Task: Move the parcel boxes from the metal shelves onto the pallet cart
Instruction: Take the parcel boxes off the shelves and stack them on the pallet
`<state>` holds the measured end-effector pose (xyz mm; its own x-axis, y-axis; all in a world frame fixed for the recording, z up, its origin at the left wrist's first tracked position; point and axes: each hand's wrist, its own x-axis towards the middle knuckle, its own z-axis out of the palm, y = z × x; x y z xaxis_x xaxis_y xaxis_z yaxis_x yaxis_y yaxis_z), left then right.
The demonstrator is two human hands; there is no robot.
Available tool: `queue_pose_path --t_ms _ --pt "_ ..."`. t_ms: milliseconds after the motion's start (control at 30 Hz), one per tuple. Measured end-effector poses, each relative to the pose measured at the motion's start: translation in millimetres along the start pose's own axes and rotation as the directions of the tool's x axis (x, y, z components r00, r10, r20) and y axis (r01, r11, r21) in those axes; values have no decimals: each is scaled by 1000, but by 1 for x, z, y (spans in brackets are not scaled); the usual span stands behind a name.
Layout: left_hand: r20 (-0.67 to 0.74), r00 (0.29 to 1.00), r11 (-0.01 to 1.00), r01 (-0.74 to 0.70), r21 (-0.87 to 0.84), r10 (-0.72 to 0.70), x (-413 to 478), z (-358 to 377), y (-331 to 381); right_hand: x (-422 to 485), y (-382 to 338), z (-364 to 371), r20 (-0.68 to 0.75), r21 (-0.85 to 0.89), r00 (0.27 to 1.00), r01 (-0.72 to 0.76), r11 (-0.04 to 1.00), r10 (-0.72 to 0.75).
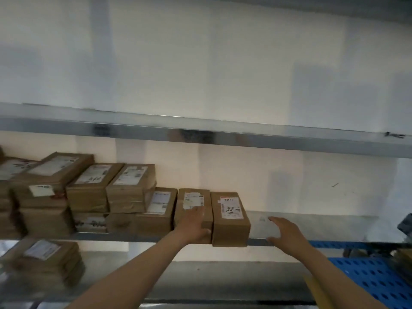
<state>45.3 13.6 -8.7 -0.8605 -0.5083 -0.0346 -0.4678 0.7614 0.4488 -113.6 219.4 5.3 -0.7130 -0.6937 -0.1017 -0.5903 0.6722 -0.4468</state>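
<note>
Brown cardboard parcel boxes with white labels fill the left half of the middle metal shelf point(312, 228). My left hand point(195, 226) grips the front end of a long box point(192, 200), fingers on top and thumb at the front face. Right beside it lies the rightmost box point(229, 217), which sticks out slightly over the shelf's edge. My right hand point(282, 233) hovers with spread fingers just to the right of that box and does not touch it. The pallet cart point(370, 279), blue with round holes, shows at the lower right.
Stacked boxes point(89, 188) crowd the shelf's left side. A lower shelf holds another stack of parcels point(44, 264) at the left. The upper shelf's steel edge point(200, 132) runs across above the hands. A dark object point(404, 226) sits at the right edge.
</note>
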Motion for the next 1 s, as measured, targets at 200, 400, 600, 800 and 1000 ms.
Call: queue_pose_path --t_ms 200,400,600,800,1000 --pt "-76 992 995 99 4 -98 -49 -45 -106 15 -99 51 1 -67 994 113 991 -113" --pt "-139 957 967 255 -26 -256 -80 -74 -208 15 -186 102 94 12 966 241 970 -241" --pt "-180 917 935 350 -61 -355 -117 -111 -235 28 -243 127 138 47 925 351 935 -354" --pt "-189 912 932 353 -87 -363 -104 -122 -246 55 -277 137 126 72 900 411 909 -418" --pt "-149 943 953 284 -101 -297 -69 -141 -241 93 -305 132 179 46 878 443 896 -443"
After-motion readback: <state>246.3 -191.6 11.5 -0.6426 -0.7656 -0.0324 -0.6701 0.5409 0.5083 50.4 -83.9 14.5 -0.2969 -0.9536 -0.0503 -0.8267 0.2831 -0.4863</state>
